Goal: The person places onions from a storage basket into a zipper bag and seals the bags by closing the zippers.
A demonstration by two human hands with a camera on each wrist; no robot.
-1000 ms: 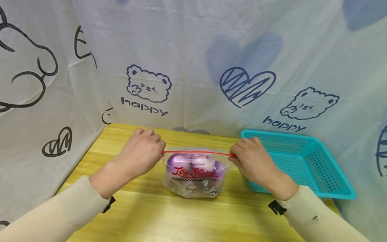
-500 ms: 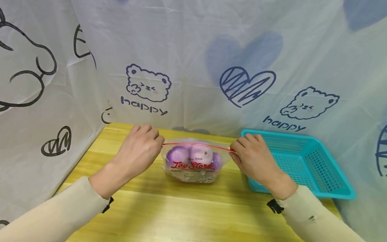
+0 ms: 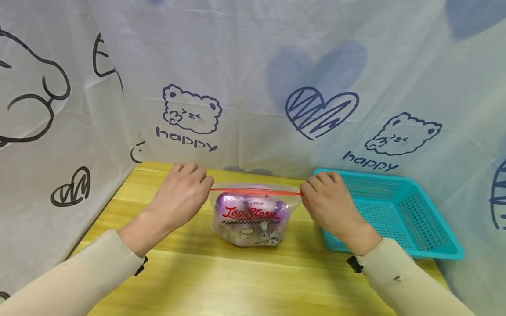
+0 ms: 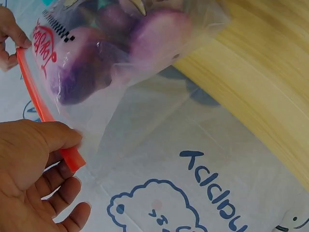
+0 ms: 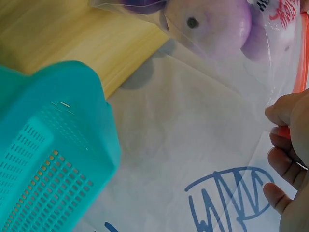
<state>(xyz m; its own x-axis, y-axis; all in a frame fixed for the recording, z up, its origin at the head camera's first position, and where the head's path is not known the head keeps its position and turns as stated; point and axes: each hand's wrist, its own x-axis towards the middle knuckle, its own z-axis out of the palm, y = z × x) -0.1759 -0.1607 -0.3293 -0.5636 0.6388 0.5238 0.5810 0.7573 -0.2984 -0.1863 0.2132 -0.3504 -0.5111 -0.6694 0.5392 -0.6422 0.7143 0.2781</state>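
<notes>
A clear zip bag with red "Toy Story" lettering hangs between the two hands above the table. Rounded purple-and-pale things fill it; one shows a dark round spot in the right wrist view. The red zip strip runs along its top, stretched nearly straight. My left hand pinches the strip's left end between thumb and index finger, the other fingers loosely bent below. At the opposite end, my right hand pinches the bag's top corner, its thumb and fingertips around the red strip.
A turquoise perforated basket stands at the table's right side, just beyond the right hand. Behind the yellow wooden table hangs a pale cloth printed with bears and hearts; more of it covers the left side.
The bag swung upward between the first and second frames, then sank slightly and turned its printed front more toward the head camera. The strip is straighter now. Both hands keep their hold.
</notes>
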